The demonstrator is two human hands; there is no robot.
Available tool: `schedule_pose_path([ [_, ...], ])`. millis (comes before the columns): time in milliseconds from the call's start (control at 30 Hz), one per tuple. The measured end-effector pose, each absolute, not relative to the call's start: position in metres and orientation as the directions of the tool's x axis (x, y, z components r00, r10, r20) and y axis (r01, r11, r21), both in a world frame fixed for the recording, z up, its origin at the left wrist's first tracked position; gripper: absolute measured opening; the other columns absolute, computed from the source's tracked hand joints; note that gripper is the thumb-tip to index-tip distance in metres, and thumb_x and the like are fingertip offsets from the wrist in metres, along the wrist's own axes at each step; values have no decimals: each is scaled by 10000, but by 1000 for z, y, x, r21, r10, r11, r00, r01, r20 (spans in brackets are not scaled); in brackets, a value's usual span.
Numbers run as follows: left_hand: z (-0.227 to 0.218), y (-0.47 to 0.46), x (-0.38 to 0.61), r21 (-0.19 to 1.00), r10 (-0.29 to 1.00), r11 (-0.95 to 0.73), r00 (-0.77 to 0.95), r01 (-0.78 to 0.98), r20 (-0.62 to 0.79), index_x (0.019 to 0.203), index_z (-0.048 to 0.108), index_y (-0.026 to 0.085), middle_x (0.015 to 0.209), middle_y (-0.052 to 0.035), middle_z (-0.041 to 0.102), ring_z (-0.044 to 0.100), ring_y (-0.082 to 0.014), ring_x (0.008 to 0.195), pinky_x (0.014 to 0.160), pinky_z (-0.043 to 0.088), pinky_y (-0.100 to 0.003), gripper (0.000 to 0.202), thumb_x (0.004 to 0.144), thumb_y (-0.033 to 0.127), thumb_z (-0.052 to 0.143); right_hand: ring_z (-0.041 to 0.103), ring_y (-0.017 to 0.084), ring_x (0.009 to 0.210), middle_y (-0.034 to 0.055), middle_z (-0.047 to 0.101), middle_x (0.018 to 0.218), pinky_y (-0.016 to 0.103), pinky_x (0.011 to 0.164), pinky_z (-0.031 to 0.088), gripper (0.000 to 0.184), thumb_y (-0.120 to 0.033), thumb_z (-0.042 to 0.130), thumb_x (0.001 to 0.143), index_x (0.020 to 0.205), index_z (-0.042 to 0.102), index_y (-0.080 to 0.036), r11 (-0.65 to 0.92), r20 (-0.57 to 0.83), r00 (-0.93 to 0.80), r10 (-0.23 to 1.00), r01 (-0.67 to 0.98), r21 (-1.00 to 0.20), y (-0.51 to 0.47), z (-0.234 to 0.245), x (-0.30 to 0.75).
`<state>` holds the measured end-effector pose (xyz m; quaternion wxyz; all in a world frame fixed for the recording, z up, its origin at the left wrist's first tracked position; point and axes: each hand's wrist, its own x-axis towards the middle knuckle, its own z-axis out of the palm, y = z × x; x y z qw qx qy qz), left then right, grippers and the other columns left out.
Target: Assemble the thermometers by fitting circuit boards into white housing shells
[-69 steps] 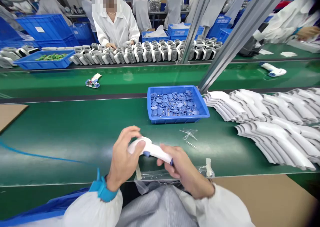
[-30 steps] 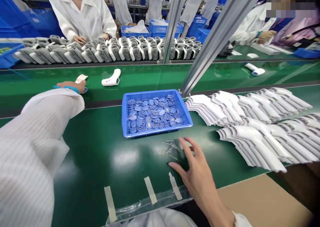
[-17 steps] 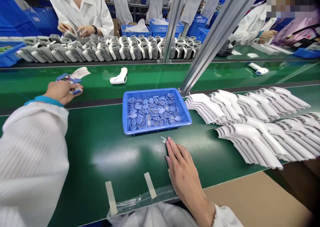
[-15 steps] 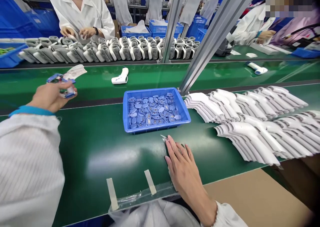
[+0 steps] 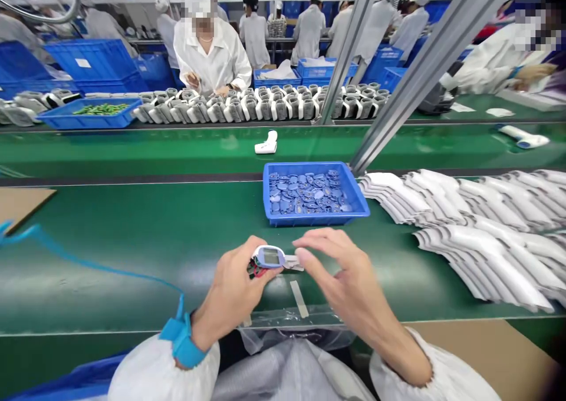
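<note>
A worker's bare left hand (image 5: 232, 289) curls closed low in the frame, fingers folded inward, its wrist ringed by a bright blue strap (image 5: 180, 343) above a gathered white smock sleeve (image 5: 159, 374). The bare right hand (image 5: 349, 277) hovers just beside it, palm down, with fingers extended and gently curved toward the left hand, and its forearm rises from a ruffled white elasticated cuff (image 5: 398, 368) at the lower right.
</note>
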<state>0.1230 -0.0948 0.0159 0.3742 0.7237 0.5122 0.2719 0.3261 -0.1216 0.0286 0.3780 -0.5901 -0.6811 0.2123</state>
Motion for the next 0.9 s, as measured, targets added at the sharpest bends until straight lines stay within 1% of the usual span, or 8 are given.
schedule_pose_path([
  [100,8,-107,130,772,925,-254,381,583,17,921,561,245,822,5,639,521,-162,702,630,332,-280,149,938,390,588,591,186,900,-20,708,967,351,799,369,106,-339,639,938,885,723,-302,226,192,-126,973,665,-712,-121,35,310],
  [233,2,-112,138,763,922,-260,387,592,14,914,526,235,817,-2,621,503,-166,691,625,310,-291,109,948,335,553,556,166,805,-14,691,850,362,787,298,288,-304,508,1008,775,666,-242,290,269,-157,950,759,-583,-127,40,304],
  [333,-3,-108,143,846,954,-100,292,523,-68,894,522,222,776,2,616,525,-159,674,627,349,-280,208,916,411,605,556,164,791,-12,680,831,346,780,304,301,-338,474,1014,793,653,-239,255,294,-104,950,800,-542,-126,39,316],
  [433,-9,-104,142,940,932,145,275,308,-234,977,531,210,818,-7,623,571,-150,678,628,415,-264,319,865,478,663,570,185,805,3,684,826,325,724,308,275,-386,496,987,829,658,-231,89,229,25,973,876,-474,-119,13,344],
  [567,-12,-100,136,936,861,342,370,86,-349,1062,552,177,864,-51,648,579,-137,675,560,397,-232,398,897,536,604,579,220,816,40,684,817,340,692,267,228,-331,484,960,933,669,-200,-109,234,158,959,972,-208,-119,-43,386],
  [667,-11,-97,135,917,831,394,402,59,-383,1014,577,151,778,-49,647,553,-127,626,528,360,-224,396,893,527,614,579,240,888,78,679,1017,332,661,280,247,-312,475,957,1087,657,-209,-136,263,167,950,982,-132,-128,-55,399],
  [767,-7,-95,135,909,812,413,431,55,-394,1010,579,154,797,-46,649,550,-127,642,551,365,-229,394,887,526,621,572,271,949,114,644,1158,354,680,372,299,-378,466,969,1120,666,-215,-144,358,212,909,968,-208,-136,-34,395],
  [900,-1,-96,136,915,782,400,500,55,-373,1102,585,172,887,-55,659,559,-145,734,617,384,-244,393,942,527,533,616,259,1048,103,672,1197,379,825,494,371,-469,504,964,1200,656,-226,67,263,109,959,813,-579,-141,-2,372],
])
